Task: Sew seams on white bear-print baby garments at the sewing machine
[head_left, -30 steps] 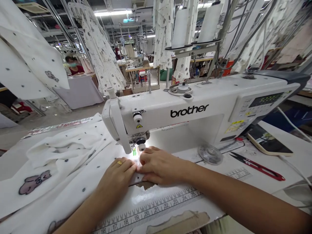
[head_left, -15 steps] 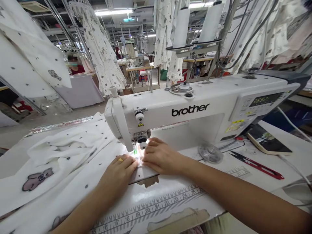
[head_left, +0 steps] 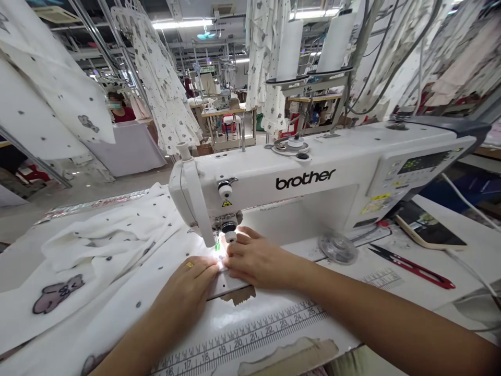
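White fabric with small dark dots and printed bears spreads across the left of the table and reaches under the needle of a white sewing machine. Just left of the lit needle area, my left hand, with a ring on one finger, presses its closed fingers onto the cloth. My right hand is bent around the cloth edge right of the green-marked presser foot. The fingertips of both hands nearly meet in front of the foot. Glare and the fingers hide the exact grip.
Red-handled thread snips, a phone and a clear round bobbin case lie right of my right hand. A printed ruler runs along the front edge. Thread cones stand above; a person sits far left.
Both hands stay at the needle, with the right fingertips slightly nearer the left ones. The view has shifted slightly, and the fabric shows little visible movement.
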Motion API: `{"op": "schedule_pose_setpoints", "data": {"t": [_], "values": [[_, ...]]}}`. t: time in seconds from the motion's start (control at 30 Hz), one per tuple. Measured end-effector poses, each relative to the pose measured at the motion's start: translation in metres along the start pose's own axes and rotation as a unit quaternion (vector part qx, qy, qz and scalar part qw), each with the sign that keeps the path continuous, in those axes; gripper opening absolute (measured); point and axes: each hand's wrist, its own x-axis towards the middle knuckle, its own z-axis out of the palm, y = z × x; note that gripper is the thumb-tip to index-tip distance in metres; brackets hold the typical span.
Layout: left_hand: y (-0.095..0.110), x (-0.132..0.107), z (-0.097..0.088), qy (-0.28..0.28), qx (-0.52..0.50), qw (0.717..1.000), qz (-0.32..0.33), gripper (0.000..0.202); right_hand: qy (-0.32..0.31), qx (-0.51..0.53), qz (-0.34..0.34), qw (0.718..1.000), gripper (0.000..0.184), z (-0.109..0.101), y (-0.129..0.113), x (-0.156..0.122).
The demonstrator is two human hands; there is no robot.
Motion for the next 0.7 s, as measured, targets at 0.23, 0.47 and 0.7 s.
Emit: {"op": "schedule_pose_setpoints", "data": {"t": [0.23,0.47,0.7], "values": [[-0.006,-0.005,0.006,-0.011,0.037,0.999,0.030,0.033,0.017,-0.043,-0.014,0.999,0.019,0.003,-0.003,-0.001],[-0.015,-0.004,0.017,-0.040,0.082,0.996,-0.016,0.042,-0.004,-0.027,0.059,0.998,0.028,0.004,-0.002,0.001],[-0.019,0.000,0.022,-0.074,0.114,0.989,-0.062,0.050,0.000,-0.018,0.059,0.998,0.035,0.005,0.001,-0.001]]}}
